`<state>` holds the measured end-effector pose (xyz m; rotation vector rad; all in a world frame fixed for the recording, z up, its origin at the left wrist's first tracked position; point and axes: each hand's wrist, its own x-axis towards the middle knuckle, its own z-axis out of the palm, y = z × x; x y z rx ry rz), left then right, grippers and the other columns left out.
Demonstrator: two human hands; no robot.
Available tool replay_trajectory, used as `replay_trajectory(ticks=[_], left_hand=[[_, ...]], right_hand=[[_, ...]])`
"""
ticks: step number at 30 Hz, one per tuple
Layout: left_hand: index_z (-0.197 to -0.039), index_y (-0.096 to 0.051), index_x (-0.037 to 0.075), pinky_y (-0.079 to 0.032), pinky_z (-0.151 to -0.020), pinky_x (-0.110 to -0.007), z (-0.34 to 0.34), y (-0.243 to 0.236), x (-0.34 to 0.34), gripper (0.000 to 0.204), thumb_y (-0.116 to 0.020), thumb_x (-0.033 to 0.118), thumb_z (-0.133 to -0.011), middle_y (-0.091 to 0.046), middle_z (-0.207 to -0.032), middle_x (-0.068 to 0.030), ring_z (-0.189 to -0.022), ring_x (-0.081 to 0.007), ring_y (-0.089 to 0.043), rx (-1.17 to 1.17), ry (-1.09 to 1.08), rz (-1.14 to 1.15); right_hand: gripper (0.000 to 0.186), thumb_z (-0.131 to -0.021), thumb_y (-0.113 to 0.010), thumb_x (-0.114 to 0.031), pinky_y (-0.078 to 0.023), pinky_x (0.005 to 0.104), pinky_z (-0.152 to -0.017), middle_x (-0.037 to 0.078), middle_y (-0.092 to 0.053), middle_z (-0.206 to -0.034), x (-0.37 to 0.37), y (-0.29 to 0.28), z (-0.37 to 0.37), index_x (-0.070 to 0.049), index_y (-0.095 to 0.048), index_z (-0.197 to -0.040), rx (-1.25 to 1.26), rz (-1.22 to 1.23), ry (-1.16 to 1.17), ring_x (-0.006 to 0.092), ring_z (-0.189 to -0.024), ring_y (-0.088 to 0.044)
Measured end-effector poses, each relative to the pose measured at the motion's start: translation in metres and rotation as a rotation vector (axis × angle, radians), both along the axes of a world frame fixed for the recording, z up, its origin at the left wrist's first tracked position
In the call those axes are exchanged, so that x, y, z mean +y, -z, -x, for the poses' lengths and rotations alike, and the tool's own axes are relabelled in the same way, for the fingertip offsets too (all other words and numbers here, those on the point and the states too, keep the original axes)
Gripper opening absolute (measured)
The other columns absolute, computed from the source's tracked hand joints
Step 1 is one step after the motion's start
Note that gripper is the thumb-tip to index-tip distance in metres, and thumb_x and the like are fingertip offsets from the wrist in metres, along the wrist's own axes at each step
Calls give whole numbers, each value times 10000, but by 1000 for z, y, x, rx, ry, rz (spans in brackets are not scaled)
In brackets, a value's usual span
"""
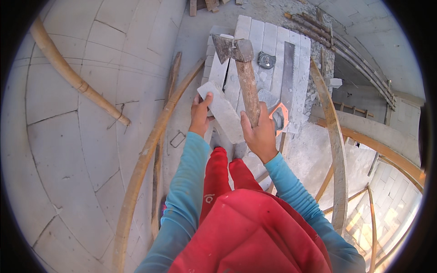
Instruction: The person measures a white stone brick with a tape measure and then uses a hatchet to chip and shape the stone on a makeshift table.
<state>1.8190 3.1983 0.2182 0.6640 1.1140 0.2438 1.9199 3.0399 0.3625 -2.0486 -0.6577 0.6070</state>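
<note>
My left hand grips a pale grey block piece by its left side, thumb on the upper face. The block is held tilted in front of my legs. In my right hand is a hatchet, its worn wooden handle wrapped by my fingers near the lower end. The hatchet head points away from me, with the flared blade to the left. Beyond both hands stands a stack of light blocks. On it lie a dark tape measure and a handsaw with an orange handle.
A pale block wall rises at the left, with a wooden pole before it. Long timber poles stand on the left, another on the right. Broken block rubble lies beside the stack. Bamboo poles rest at the far right.
</note>
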Motion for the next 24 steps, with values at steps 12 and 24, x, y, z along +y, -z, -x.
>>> replay_trajectory(ticks=[12,24], left_hand=[[-1483,-437,151,-509,-926,-625,1,-2,-1,637,-722,374,-958,-538,-1411,-109,-1244,-331,-565,-8,11,-12],[-1470,-453,154,-509,-918,-622,-3,-9,-1,626,-727,377,-953,-544,-1392,-111,-1235,-341,-564,-2,-1,11]], right_hand=[[395,-939,-659,-226,-512,608,-675,321,-641,-729,14,18,-4,38,-469,-1162,-9,23,-14,541,-702,-646],[388,-952,-660,-226,-501,585,-620,315,-647,-729,-14,-14,5,39,-482,-1172,-19,16,19,523,-700,-654]])
